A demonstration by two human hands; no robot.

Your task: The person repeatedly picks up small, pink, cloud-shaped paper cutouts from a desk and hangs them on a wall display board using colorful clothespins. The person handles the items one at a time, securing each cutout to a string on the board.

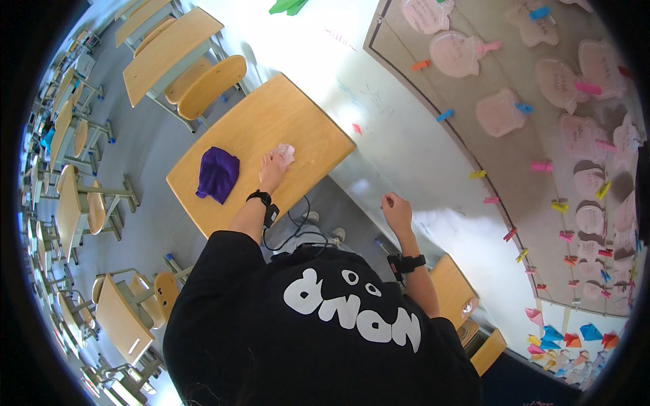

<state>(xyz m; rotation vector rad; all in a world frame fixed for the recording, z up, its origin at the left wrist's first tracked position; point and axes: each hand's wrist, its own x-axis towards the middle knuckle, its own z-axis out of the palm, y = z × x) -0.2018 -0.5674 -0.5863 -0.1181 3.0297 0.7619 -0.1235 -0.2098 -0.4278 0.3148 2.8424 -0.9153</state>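
My left hand [272,170] rests over the wooden desk top [274,111], its fingers on a crumpled piece of pale pink, translucent material [284,154]. Whether the fingers grip it or only touch it cannot be told. To the left of that hand a folded purple cloth [218,174] lies on the same desk. Beside the white wall, off the desk's right side, my right hand [396,212] is raised with its fingers curled; nothing shows in it. Both wrists wear black straps with small devices, and a black cable hangs from the left one.
Wooden desks [170,45] and chairs [212,87] stand across the grey floor to the left. A white wall [376,152] runs close on the right, with a board [508,152] of clipped paper cutouts. Another desk [449,289] stands behind on the right.
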